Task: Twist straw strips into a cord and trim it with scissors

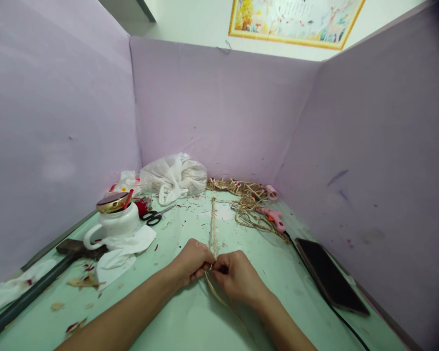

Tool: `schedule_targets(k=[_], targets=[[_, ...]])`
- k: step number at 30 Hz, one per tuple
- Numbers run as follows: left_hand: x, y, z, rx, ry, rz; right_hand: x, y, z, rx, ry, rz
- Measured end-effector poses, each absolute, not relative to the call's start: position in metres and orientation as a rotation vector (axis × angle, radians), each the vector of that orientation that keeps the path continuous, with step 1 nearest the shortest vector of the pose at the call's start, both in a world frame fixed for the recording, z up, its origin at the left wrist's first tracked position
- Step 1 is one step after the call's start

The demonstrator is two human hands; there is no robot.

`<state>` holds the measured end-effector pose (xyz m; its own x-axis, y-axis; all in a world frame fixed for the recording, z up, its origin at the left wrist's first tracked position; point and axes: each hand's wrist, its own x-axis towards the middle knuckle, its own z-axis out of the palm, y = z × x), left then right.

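Observation:
A thin straw-coloured cord point(214, 222) runs straight away from me along the middle of the green tabletop, and its near end passes into my fingers. My left hand point(194, 262) is closed, pinching the cord. Close against it, my right hand point(236, 275) is also closed, thumb and forefinger pinched at the same spot. A flat tan strip point(215, 291), like a dry leaf or husk fibre, hangs toward me from between the hands. The fingertips hide the exact point where strip and cord meet.
To the left stand a lidded white mug point(119, 220), a hammer point(75, 249), scissors point(155, 216) and white tissue point(117, 261). Farther back lie a plastic bag point(175, 175) and tangled twine point(252, 202). A pink glue gun point(274, 218) and a phone point(329, 273) lie right; purple partitions point(219, 107) surround the table.

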<state>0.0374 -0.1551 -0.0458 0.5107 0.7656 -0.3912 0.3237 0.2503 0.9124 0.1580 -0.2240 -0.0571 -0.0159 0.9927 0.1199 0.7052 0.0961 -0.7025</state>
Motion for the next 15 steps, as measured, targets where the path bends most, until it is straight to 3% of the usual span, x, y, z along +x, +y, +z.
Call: schedule_targets(k=[6, 11, 15], targets=[[0.035, -0.151, -0.047, 1.350, 0.948, 0.395, 0.168, -0.214, -0.054, -1.678, -1.361, 0.729], [0.035, -0.151, -0.047, 1.381, 0.913, 0.387, 0.166, -0.210, -0.050, -1.620, -1.049, 1.215], [0.036, -0.152, -0.049, 1.410, 0.923, 0.382, 0.159, -0.212, -0.052, -1.586, -1.041, 1.288]])
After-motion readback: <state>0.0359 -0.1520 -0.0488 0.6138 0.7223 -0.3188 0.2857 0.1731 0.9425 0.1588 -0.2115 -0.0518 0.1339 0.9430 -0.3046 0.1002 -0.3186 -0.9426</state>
